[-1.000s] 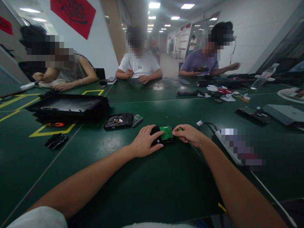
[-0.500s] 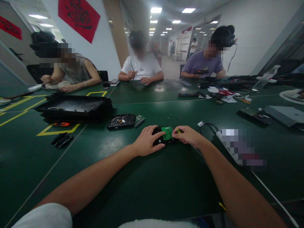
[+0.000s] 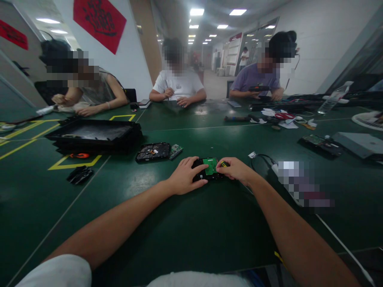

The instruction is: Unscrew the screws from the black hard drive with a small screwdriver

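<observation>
A black hard drive with a green circuit board (image 3: 211, 166) lies board side up on the table before me. My left hand (image 3: 184, 177) is laid over its left end, the thumb along the near edge and the fingers reaching across the top, gripping it against the table. At the drive's right end my right hand (image 3: 237, 170) is closed around a small yellow-and-black screwdriver (image 3: 225, 164). The fingers hide the screwdriver's tip. Beyond my left hand lies another opened drive casing (image 3: 153, 152), with a loose circuit board (image 3: 176, 151) against its right side.
Black trays (image 3: 92, 133) are stacked at the left, a black bundle (image 3: 80, 174) nearer me. To the right are a white power strip (image 3: 289, 183) with a cable, another hard drive (image 3: 321, 145) and a grey metal box (image 3: 360, 144). Several people sit across the green table (image 3: 179, 239).
Both hands stay in nearly the same place on the hard drive. The screwdriver handle and right fingers have shifted very slightly. The view has moved a little.
</observation>
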`<state>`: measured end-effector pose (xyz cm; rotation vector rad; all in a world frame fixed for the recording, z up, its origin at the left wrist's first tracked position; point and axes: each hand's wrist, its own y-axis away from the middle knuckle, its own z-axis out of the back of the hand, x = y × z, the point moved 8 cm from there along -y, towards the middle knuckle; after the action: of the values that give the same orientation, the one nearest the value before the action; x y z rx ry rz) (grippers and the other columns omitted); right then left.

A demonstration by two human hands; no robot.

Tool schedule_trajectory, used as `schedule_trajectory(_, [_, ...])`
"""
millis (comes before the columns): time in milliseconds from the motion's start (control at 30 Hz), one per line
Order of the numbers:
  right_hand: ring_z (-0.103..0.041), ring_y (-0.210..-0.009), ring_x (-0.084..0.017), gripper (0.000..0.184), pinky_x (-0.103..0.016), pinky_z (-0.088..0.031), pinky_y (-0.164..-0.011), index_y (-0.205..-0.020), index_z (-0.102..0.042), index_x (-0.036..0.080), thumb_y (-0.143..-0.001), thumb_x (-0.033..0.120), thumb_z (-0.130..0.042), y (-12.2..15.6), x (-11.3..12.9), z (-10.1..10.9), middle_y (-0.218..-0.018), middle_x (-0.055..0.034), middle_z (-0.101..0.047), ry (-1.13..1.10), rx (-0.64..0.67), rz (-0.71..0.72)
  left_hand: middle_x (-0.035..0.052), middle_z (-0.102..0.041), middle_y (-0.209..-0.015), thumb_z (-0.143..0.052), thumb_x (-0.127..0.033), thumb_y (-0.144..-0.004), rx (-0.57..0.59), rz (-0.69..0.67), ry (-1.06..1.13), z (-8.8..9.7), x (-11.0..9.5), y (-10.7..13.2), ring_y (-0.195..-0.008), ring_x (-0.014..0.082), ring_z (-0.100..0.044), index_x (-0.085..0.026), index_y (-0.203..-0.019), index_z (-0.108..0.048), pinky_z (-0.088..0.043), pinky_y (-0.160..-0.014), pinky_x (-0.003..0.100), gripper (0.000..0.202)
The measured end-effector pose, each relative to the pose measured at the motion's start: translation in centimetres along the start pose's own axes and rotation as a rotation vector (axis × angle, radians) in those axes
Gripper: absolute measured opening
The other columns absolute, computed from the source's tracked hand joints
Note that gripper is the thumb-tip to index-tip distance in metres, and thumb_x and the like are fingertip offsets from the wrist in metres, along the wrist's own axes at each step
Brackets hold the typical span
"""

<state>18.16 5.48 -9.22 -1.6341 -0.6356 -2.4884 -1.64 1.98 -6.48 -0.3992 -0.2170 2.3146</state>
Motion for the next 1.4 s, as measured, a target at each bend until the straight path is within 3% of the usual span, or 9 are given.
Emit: schedule_trajectory(1400, [-0.043, -0.050, -0.008, 0.023, -0.022, -0.030, -0.048, -0.099, -0.069, 0.018, -0.083, 0.034, -0.074, 0.14, 0.36, 0.55, -0.059, 0.0055, -0.052, 0.009, -0.056, 0.013, 0.0148, -0.041, -0.156, -0.058, -0.062, -0.096, -0.017, -0.008, 0.009, 0.37, -0.22, -0.04, -0.142, 0.0398, -0.041, -0.032, -0.152, -0.051, -0.037, -0.117, 0.061, 0.064])
